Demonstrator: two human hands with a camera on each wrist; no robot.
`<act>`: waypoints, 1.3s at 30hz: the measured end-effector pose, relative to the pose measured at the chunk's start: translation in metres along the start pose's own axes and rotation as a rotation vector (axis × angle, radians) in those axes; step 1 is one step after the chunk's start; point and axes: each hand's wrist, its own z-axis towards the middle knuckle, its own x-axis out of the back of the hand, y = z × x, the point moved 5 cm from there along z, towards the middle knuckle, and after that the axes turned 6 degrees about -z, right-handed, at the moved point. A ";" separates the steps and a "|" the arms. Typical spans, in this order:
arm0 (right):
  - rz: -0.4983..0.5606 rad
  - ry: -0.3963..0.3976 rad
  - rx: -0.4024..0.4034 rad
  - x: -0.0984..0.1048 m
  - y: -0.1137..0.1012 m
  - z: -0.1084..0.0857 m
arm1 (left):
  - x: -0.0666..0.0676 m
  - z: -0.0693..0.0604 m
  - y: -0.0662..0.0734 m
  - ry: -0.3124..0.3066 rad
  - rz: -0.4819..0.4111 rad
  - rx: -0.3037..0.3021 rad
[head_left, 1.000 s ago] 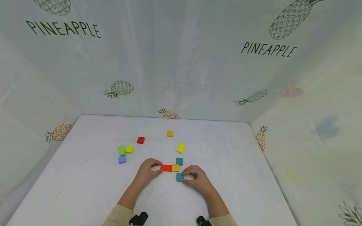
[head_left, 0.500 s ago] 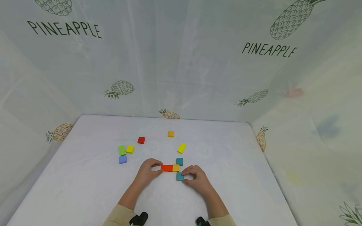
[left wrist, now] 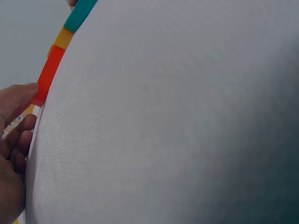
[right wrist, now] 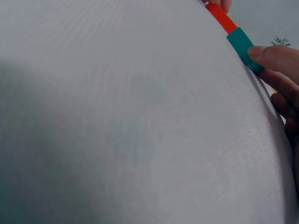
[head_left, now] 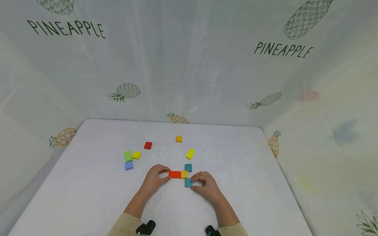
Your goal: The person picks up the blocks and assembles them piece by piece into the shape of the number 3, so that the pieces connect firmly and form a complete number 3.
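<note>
In the head view my left hand (head_left: 155,177) pinches the left end of a red-orange rectangular block (head_left: 175,174) between thumb and fingers. An orange-yellow square block (head_left: 184,174) sits against that block's right end. A teal block (head_left: 188,167) lies just beyond the orange-yellow one. On the near side is a second teal block (head_left: 188,183), pinched at its right edge by my right hand (head_left: 206,186); it appears to meet the orange-yellow block. The left wrist view shows the thumb on the red-orange block (left wrist: 48,74). In the right wrist view, the thumb presses the teal block (right wrist: 243,46).
On the white table (head_left: 251,183), a green block (head_left: 128,156), a yellow block (head_left: 136,155) and a blue block (head_left: 129,165) cluster at left. Farther back lie a red block (head_left: 148,145), another orange-yellow block (head_left: 178,139) and a yellow block (head_left: 190,153). A pineapple-print curtain surrounds the table.
The near teal block, held by my right hand, has shifted slightly away from me, closing the small gap to the orange-yellow block. My left hand keeps its place on the red-orange block.
</note>
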 end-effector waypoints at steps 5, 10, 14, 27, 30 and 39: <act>-0.016 0.000 -0.019 0.001 0.001 0.001 | 0.000 0.001 0.001 0.002 -0.012 -0.004; -0.016 0.007 -0.012 0.002 -0.001 0.001 | 0.001 0.002 0.002 -0.002 -0.019 -0.011; -0.012 0.007 -0.016 0.003 -0.001 0.002 | 0.001 0.002 0.002 0.000 -0.022 -0.012; -0.007 0.017 0.016 0.002 0.000 0.001 | 0.000 0.000 0.002 -0.007 -0.012 -0.017; -0.001 0.016 0.017 0.002 0.001 0.001 | 0.000 0.000 0.002 -0.012 -0.017 -0.009; 0.058 0.008 -0.070 0.007 -0.001 0.006 | 0.006 0.001 0.004 -0.045 -0.041 0.002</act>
